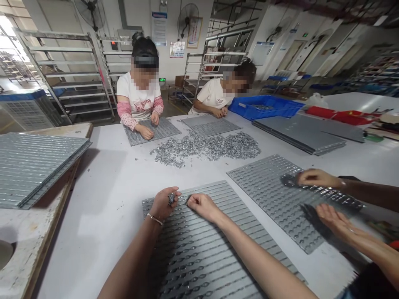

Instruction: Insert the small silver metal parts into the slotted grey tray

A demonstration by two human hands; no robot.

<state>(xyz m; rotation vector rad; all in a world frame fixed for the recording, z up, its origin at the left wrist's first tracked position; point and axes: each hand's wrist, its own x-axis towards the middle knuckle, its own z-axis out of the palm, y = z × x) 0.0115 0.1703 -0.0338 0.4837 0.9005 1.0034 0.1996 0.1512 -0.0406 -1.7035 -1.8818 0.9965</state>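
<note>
A: Where are the person's hands?

B: Both bare forearms reach forward over the near grey slotted tray (199,249). The left hand (164,202) rests at the tray's far left corner, fingers curled closed around a few small metal parts (171,198), a thin bracelet on the wrist.

A: And the other?

B: The right hand (202,204) lies just right of it, loosely fisted, knuckles up, on the tray's far edge.

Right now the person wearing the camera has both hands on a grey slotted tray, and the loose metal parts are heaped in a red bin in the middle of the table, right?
Not quite. In the head view the metal parts lie loose on the bare table, not in a red bin. The left hand and right hand do rest on the grey slotted tray.
</note>
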